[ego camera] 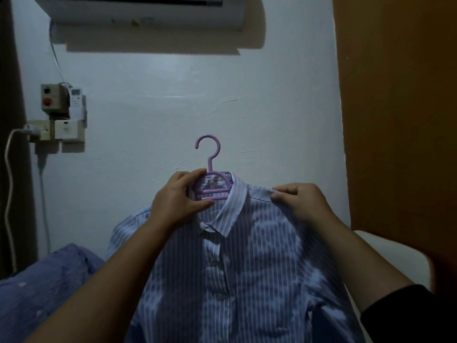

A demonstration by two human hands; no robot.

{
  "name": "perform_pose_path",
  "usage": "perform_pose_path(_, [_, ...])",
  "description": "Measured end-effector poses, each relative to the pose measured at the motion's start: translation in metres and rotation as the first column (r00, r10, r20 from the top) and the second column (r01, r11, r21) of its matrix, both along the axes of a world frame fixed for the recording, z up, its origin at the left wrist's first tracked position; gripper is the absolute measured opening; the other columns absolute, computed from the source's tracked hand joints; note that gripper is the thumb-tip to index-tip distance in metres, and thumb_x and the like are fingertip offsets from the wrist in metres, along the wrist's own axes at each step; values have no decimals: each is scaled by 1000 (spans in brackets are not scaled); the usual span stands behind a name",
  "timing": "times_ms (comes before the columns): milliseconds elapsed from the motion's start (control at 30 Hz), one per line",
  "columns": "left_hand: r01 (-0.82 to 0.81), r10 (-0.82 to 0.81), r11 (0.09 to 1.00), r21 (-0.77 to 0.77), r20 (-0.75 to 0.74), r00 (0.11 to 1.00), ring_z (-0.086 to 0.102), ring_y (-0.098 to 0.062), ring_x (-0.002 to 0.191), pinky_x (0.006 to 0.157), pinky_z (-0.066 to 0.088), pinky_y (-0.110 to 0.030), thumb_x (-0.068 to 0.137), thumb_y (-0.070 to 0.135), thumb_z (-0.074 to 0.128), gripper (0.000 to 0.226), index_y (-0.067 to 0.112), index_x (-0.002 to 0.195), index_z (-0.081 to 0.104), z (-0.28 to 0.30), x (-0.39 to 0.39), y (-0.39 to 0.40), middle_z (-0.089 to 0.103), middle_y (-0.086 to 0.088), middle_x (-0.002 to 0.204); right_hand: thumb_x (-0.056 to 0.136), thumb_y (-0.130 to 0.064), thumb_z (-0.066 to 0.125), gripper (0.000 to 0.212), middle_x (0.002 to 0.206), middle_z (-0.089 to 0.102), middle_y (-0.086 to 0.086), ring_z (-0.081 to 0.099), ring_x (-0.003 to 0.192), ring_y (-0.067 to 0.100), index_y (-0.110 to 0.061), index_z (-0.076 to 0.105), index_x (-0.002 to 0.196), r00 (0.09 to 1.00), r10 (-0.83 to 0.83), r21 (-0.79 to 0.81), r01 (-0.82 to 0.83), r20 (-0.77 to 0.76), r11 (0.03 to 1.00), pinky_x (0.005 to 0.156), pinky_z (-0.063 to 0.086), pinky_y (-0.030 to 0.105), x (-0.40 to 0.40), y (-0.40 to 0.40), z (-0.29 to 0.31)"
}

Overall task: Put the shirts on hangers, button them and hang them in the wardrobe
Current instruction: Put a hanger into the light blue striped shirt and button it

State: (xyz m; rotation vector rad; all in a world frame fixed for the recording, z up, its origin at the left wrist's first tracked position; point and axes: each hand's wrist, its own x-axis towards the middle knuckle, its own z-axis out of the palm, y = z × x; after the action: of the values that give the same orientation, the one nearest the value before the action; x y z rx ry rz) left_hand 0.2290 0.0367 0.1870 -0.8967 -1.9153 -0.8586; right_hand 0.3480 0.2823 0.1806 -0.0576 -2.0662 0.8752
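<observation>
A blue shirt with thin white stripes (247, 263) hangs front-on from a lilac plastic hanger (210, 184), held up in the air before a pale wall. Its collar is folded down around the hanger's neck, and the button placket runs straight down the middle, closed as far as can be seen. The hanger's hook stands upright above the collar, free of any rail.
</observation>
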Motion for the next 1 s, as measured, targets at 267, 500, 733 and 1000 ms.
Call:
perform_pose_path(267, [-16,15,998,55,26,1000,55,-14,105,87,44,-27,67,28,86,75,30,134,53,3,-7,-15,57,2,116,86,-24,65,23,95,63,-6,58,83,3,-17,62,108,966,238,-326,-259,-105,909,68,45,14,9,4,6])
perform_pose_path(500, [-15,0,992,127,118,993,57,-18,110,98,47,-38,62,23,89,79,28,133,54,1,-12,-46,59,-1,121,79,-5,69,9,84,64,8,60,78,21,-5,64,87,929,362,-445,-294,74,846,72,49,32,8,18,-6])
perform_pose_path(733, [14,-26,995,103,117,993,56,-17,109,98,47,-36,62,22,88,77,28,131,55,-2,2,-53,56,1,117,90,-24,62,16,82,67,4,60,71,17,-10,68,87,969,240,-543,-233,-59,807,63,48,27,-3,14,-9])
perform_pose_path(1000, [-97,94,995,27,74,993,54,-13,100,88,50,-34,67,34,84,79,33,138,48,-6,17,-36,52,6,109,90,-20,61,19,101,63,-4,55,98,11,-15,68,107,944,85,-49,-106,-319,993,84,39,21,-7,-32,1])
